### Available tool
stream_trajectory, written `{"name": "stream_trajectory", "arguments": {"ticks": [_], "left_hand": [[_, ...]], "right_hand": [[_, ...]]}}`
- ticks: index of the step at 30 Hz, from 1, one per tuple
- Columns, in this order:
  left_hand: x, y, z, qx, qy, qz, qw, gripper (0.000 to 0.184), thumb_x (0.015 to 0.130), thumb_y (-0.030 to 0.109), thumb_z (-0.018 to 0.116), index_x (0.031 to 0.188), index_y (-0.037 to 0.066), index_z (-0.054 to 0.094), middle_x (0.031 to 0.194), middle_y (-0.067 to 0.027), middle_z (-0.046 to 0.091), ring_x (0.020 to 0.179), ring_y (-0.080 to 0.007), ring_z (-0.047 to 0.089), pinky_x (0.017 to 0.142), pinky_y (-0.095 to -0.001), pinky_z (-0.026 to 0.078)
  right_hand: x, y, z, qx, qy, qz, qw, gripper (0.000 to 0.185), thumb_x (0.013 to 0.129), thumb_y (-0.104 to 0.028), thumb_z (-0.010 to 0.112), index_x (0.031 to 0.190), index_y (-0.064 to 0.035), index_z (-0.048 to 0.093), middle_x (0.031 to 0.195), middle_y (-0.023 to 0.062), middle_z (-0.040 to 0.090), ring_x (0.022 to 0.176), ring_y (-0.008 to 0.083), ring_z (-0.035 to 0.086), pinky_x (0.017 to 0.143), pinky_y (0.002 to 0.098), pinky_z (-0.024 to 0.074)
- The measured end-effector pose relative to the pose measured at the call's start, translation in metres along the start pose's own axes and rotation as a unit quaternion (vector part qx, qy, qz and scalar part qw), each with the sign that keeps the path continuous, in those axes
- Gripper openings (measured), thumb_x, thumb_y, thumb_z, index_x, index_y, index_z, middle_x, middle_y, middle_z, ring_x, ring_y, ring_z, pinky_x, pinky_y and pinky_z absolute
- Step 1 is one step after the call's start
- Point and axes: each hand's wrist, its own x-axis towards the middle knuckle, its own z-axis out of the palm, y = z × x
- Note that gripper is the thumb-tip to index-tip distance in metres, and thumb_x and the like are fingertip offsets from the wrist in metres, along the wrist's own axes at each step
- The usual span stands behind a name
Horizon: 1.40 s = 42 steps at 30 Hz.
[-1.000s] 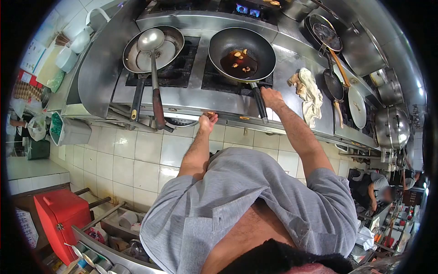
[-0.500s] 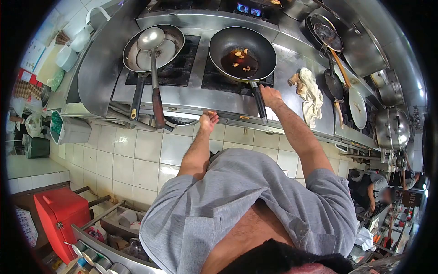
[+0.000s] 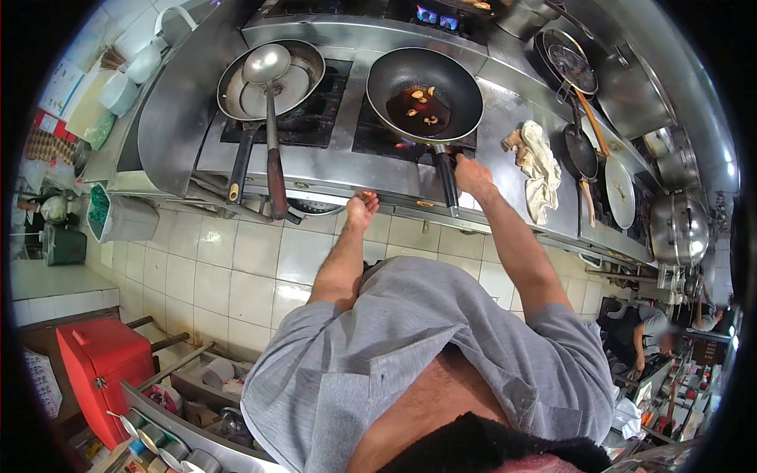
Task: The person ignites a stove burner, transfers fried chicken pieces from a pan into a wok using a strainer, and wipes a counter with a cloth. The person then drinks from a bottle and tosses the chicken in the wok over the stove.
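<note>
A black nonstick wok [image 3: 426,65] is sitting over a stove burner, holding dark brown sauce [image 3: 436,107] and a few pale, browned pieces of food [image 3: 419,93]. A small orange glow [image 3: 404,145] is showing beneath the near side of the wok. Its black handle [image 3: 446,181] is pointing toward the person, projecting over the stove's front edge.

The right hand [image 3: 475,176] is resting just right of the wok's handle, fingers bent and reaching toward it; whether they are grasping the handle or only lying beside it, I cannot tell. The left hand [image 3: 363,208] is staying low, nearer the person than the wok and to its left, at the stove's front edge. Its palm is facing upward and its fingers are curling loosely; whether the fingertips are gripping anything there, I cannot tell.

Left of the wok, a frying pan [image 3: 312,65] is standing with a long-handled steel ladle [image 3: 268,65] lying across it. Right of the wok, a crumpled, stained cloth [image 3: 540,169] is lying on the steel surface.
</note>
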Motion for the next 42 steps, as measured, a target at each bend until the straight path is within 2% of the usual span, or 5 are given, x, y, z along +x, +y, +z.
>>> {"name": "stream_trajectory", "arguments": {"ticks": [7,15,33,37,42], "left_hand": [[0.002,-0.002,-0.008,-0.019,-0.035,0.025,0.999,0.024,0.087,0.023,0.041,0.075,0.007,0.055,0.073,-0.0057,0.058,0.066,-0.0166,0.055,0.065,-0.0338,0.047],[0.001,-0.002,-0.007,-0.005,-0.036,0.026,0.999,0.029,0.09,0.031,0.04,0.083,0.008,0.055,0.073,-0.0026,0.057,0.065,-0.0142,0.054,0.06,-0.0301,0.046],[-0.014,0.003,-0.019,0.039,-0.104,-0.018,0.994,0.036,0.085,0.045,0.046,0.092,0.01,0.052,0.079,-0.0038,0.056,0.068,-0.0174,0.054,0.061,-0.0335,0.045],[-0.073,0.009,-0.021,0.277,-0.191,-0.065,0.939,0.052,0.081,0.044,0.053,0.115,0.007,0.042,0.104,-0.0069,0.052,0.087,-0.0183,0.053,0.074,-0.0328,0.043],[-0.189,0.031,-0.001,0.35,-0.34,0.006,0.873,0.058,0.082,0.039,0.055,0.125,0.006,0.035,0.113,-0.0076,0.049,0.097,-0.0171,0.05,0.081,-0.0312,0.041]], "right_hand": [[-0.084,0.038,-0.017,0.143,-0.012,0.118,0.983,0.045,0.079,-0.043,0.05,0.097,-0.0012,0.055,0.083,0.0229,0.06,0.083,0.0357,0.058,0.072,0.0417,0.0445],[-0.143,0.076,0.004,0.463,0.107,0.216,0.853,0.037,0.082,-0.036,0.054,0.08,0.0007,0.051,0.051,0.0001,0.04,0.036,0.0083,0.037,0.031,0.0236,0.0291],[-0.196,0.021,0.013,0.589,0.241,0.23,0.736,0.031,0.085,-0.036,0.05,0.084,-0.0049,0.048,0.054,-0.0002,0.043,0.038,0.0062,0.04,0.033,0.0206,0.0308],[-0.196,0.002,-0.015,0.65,0.307,0.115,0.685,0.019,0.088,-0.027,0.046,0.089,-0.0074,0.044,0.057,-0.0011,0.044,0.04,0.0064,0.04,0.034,0.0202,0.0314],[-0.177,-0.043,-0.038,0.766,0.21,-0.081,0.602,0.035,0.084,-0.014,0.051,0.115,-0.0052,0.037,0.079,0.0028,0.052,0.074,0.0106,0.049,0.067,0.0241,0.0367]]}}
